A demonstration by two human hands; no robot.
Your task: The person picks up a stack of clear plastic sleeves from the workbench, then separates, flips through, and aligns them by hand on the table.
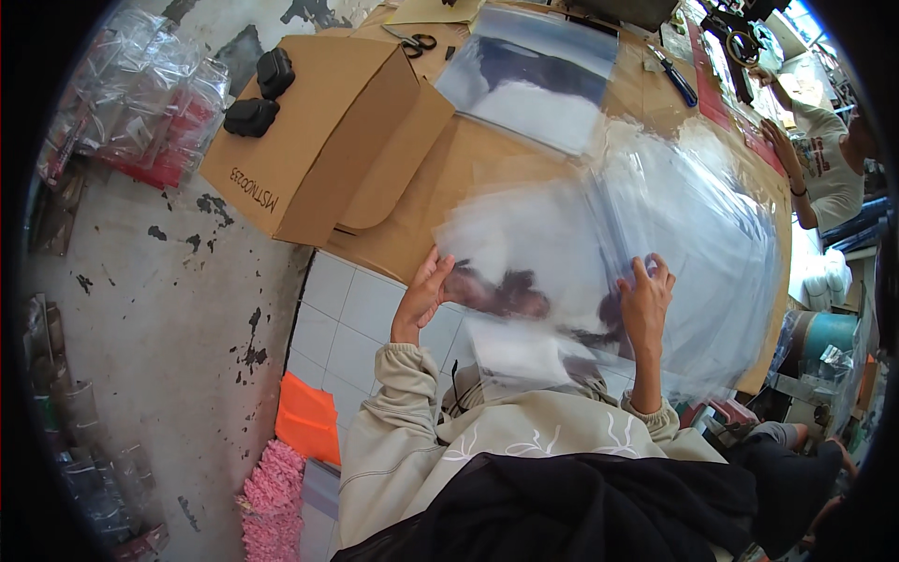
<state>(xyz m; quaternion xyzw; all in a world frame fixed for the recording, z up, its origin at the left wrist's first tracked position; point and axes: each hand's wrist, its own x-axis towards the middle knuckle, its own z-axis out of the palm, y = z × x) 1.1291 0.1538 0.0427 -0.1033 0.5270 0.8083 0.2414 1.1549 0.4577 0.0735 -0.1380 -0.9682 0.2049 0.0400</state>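
Both hands were up in front of the chest, each pinching an edge of a large clear plastic sheet [599, 272] that hung stretched between them. The left hand [423, 292] had its fingers curled over the sheet's left edge, thumb seemingly behind the film. The right hand [644, 302] gripped the opposite side, fingers spread and bent over the plastic. The sheet billowed away from the hands over the cardboard-covered bench [412, 225], and something dark showed blurred through it between the hands; what it was could not be told.

Beyond the left hand stood an open cardboard box [309, 140] with two black objects [262, 94] on its top, and scissors [412, 39] lay further off. Ahead of the hands rested a stack of clear bags [534, 80], and a craft knife [676, 80] lay beyond the right hand. Another person's hand [777, 140] worked far out to the right.

The film looked thin and slippery, so a light pinch at either edge could have let it slide free and sag onto the bench. Pulling the hands apart unevenly might have creased or stretched it, and a trailing edge could have snagged on the box flap
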